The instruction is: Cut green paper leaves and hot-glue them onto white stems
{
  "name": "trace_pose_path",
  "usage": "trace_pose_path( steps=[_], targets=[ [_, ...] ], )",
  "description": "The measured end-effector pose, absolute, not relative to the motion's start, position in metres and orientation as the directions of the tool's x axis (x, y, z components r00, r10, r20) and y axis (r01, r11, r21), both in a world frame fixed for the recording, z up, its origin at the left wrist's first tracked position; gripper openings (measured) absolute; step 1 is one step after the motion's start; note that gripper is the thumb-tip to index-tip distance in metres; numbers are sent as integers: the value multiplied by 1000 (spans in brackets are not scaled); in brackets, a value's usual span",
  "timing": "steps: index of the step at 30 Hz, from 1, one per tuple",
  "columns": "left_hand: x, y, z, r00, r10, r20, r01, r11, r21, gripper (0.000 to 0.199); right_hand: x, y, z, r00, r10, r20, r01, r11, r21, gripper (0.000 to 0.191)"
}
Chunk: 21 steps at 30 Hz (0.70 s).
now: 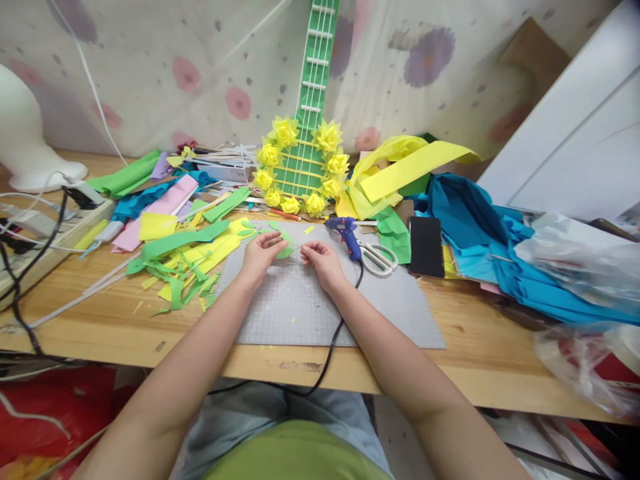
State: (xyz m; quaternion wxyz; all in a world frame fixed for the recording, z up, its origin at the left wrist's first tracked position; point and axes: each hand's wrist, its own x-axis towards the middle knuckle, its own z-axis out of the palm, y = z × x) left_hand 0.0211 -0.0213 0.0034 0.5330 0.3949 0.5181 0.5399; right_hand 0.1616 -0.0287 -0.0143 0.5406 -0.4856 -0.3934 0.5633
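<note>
My left hand point(261, 255) is pinched on a green paper leaf point(286, 245) above the grey cutting mat point(280, 313). Close by on the right, my right hand point(320, 259) has its fingertips pressed together near the leaf; whatever they hold, if anything, is too small to name. A blue glue gun point(346, 235) lies just beyond my right hand, with white-handled scissors point(379, 259) beside it. Behind the mat stands a green guitar shape point(307, 160) with white strings, ringed by yellow paper flowers point(270, 155).
Green and yellow paper scraps point(187, 260) pile up at the left, near a power strip point(85, 223). On the right lie a black phone point(426, 247), blue paper point(465, 207) and plastic bags point(580, 260). The glue gun's black cord point(333, 343) crosses the mat.
</note>
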Motion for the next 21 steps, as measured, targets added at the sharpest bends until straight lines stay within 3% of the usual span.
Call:
trace_pose_path(
  steps=[12,21],
  targets=[
    [22,-19,-7,-40,997,-64,-206,55,977,56,162,-26,-19,67,992,-110,-248,-90,-965,20],
    [25,-23,-5,20,995,-99,-195,101,976,60,162,-26,-19,71,993,-96,-287,-72,-955,20]
  ],
)
